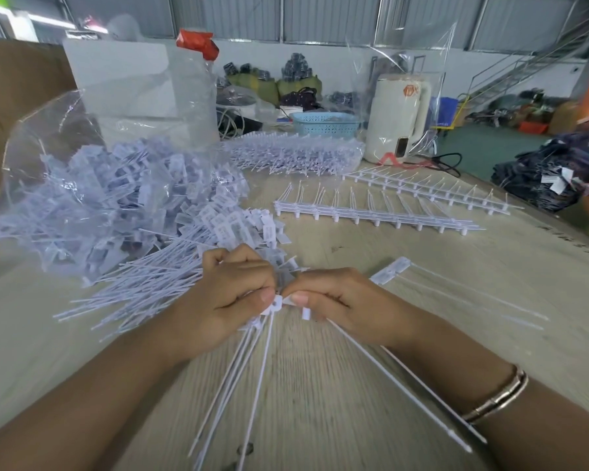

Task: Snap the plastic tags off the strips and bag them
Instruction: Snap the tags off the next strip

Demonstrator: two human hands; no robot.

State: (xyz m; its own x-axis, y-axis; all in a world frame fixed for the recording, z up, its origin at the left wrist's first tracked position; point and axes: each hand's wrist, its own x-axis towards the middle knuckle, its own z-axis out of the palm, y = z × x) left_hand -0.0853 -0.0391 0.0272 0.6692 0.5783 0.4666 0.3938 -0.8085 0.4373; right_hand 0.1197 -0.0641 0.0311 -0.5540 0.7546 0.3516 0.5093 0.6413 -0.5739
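— Where are the hands?
— Left hand [233, 294] and right hand [334, 300], fingers clamped on one strip [269, 338] at center table [371, 277].
— The bag [92, 195]?
— At ten o'clock, tags [218, 229] spilling out. Bare wood toward three o'clock's edge.

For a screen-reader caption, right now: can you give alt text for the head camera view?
Left hand and right hand pinch a strip of white plastic tags over a table; a clear bag of tags lies left and bare strips lie beyond.
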